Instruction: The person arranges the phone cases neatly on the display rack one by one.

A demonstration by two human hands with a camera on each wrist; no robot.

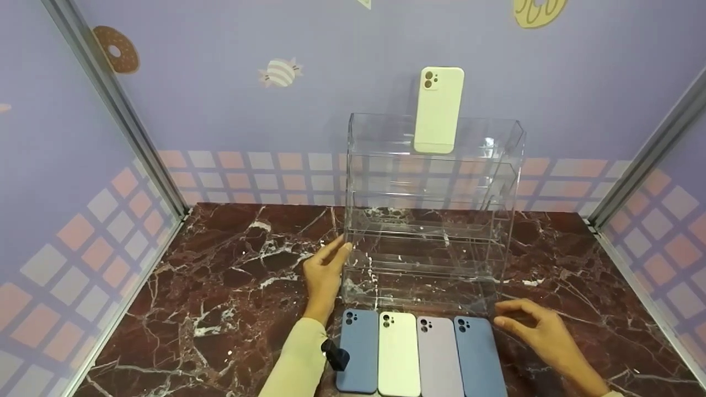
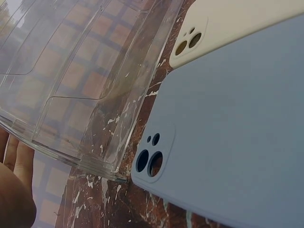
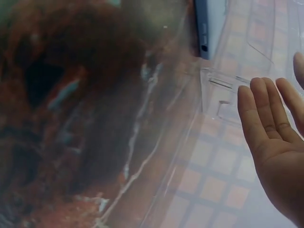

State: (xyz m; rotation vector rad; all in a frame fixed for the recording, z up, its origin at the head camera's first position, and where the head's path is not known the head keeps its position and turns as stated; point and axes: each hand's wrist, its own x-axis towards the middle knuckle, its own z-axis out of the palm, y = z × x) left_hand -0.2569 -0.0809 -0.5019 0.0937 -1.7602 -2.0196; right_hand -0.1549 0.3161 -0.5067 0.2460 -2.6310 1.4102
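A clear tiered acrylic rack stands on the marbled table. My left hand touches its left side with extended fingers, partly seen at the edge of the left wrist view. My right hand is by the rack's front right corner, fingers extended, holding nothing. A cream phone case stands upright in the rack's top tier. In front of the rack a row of phone cases lies flat: a blue case, a white case, a lilac case and another blue case nearest my right hand.
The dark red marbled tabletop spreads to both sides of the rack. Behind it rises a purple wall with printed sweets and a pink-and-white checked band. Metal posts frame the back corners. A black strap mount sits at my left wrist.
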